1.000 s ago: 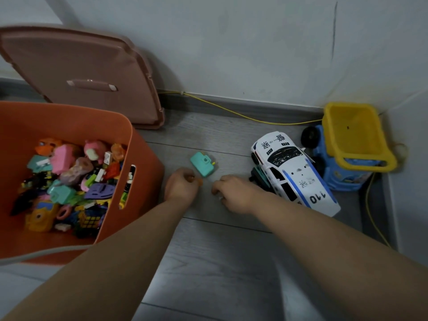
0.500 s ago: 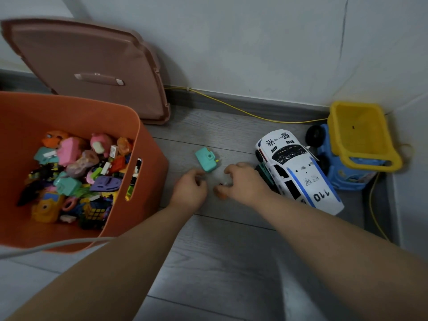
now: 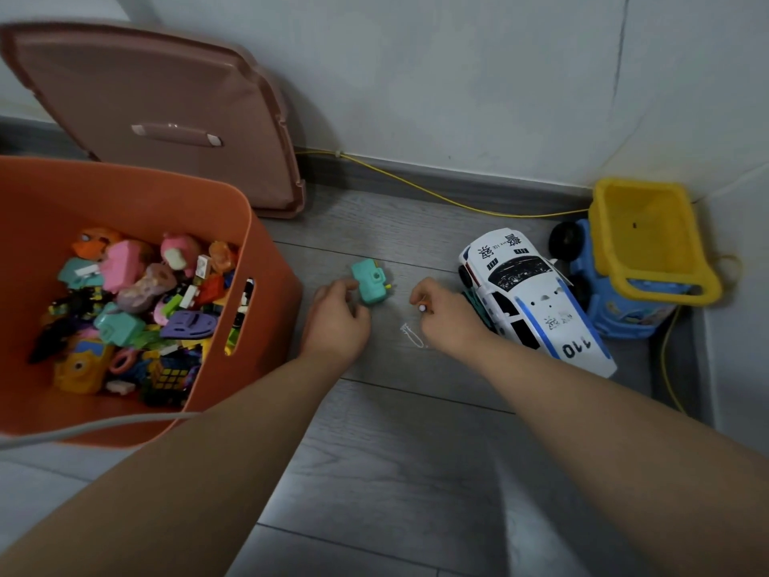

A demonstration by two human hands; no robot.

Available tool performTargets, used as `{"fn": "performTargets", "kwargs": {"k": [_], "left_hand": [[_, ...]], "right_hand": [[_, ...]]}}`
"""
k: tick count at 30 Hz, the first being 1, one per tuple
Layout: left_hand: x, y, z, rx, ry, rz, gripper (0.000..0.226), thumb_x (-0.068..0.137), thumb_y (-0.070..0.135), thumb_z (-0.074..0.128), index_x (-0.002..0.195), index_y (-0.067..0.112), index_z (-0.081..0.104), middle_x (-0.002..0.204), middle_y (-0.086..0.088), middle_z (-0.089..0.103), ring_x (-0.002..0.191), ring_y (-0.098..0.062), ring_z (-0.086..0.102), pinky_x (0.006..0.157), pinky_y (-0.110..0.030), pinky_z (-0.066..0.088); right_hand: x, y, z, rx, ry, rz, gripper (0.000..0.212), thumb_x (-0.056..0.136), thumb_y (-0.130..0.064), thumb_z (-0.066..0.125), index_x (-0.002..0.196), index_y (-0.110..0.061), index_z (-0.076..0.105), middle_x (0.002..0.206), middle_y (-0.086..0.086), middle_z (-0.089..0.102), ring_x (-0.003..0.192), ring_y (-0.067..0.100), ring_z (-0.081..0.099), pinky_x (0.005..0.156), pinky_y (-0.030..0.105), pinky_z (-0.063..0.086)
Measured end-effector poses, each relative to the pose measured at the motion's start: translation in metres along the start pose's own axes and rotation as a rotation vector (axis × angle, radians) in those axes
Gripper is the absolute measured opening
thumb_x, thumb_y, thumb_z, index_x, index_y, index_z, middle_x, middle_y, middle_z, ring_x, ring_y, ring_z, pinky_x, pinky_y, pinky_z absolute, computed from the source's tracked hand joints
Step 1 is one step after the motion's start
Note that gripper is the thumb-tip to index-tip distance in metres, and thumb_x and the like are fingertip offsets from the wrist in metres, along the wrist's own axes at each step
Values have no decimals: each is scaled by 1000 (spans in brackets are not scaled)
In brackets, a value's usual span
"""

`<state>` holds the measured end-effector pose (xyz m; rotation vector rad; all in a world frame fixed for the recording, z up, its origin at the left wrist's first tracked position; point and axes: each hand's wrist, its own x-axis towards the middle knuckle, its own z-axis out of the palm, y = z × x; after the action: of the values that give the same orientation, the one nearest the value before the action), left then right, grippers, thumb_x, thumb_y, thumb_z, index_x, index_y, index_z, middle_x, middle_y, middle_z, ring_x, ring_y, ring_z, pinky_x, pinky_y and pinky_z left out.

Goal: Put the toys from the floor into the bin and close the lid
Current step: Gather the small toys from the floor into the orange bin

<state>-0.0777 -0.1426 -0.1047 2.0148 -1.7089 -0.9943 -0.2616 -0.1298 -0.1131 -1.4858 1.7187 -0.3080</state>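
Your left hand (image 3: 338, 316) curls its fingers against the teal block toy (image 3: 368, 281) on the floor | right hand (image 3: 447, 316) pinches a small piece | orange bin (image 3: 233, 210) open | police car (image 3: 528, 297) reads "110"

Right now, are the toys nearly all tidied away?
Partly. Many small toys already fill the orange bin. The left hand touches the teal toy; the right hand pinches something tiny. The police car, dump truck and leaning lid remain.

Smooth plastic bin (image 3: 266, 251), matt wood-grain floor (image 3: 399, 451)
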Motion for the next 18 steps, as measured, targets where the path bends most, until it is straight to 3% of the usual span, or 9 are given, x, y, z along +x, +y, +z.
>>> {"fn": "performTargets", "kwargs": {"k": [4, 8, 10, 14, 18], "left_hand": [[0, 4, -3, 38, -22, 31, 46, 90, 16, 57, 136, 21, 54, 135, -7, 47, 117, -21, 54, 101, -25, 38], [3, 7, -1, 112, 4, 71, 50, 88, 19, 60, 137, 22, 50, 139, -9, 40, 122, -27, 49, 105, -37, 42], [5, 8, 2, 177, 33, 111, 52, 87, 19, 61, 137, 20, 49, 138, -11, 39, 127, -31, 43, 108, -38, 39], [5, 9, 5, 258, 16, 166, 58, 84, 19, 61, 140, 20, 47, 140, -12, 37, 129, -33, 38, 109, -39, 35], [12, 11, 4, 333, -88, 181, 72, 84, 23, 64, 149, 25, 34, 156, -12, 21, 142, -31, 24, 115, -44, 32]], "right_hand": [[-1, 7, -2, -122, -38, -17, 21, 79, -8, 62, 93, -21, 53, 96, 0, 53, 90, 19, 54, 76, 27, 43], [-3, 5, 6, -321, -45, -72, 21, 81, -26, 73, 86, -23, 53, 96, 4, 54, 95, 25, 57, 77, 28, 42], [-3, 2, 11, -396, -20, -98, 11, 85, -22, 68, 91, -15, 62, 102, 11, 64, 99, 32, 62, 81, 32, 50], [-6, -3, 20, -506, -62, -108, 20, 88, -11, 56, 104, -13, 68, 106, 13, 68, 101, 34, 64, 81, 35, 53], [-6, -2, 24, -419, -97, -83, 21, 83, -8, 56, 100, -13, 67, 104, 13, 67, 98, 34, 64, 80, 35, 55]]}}
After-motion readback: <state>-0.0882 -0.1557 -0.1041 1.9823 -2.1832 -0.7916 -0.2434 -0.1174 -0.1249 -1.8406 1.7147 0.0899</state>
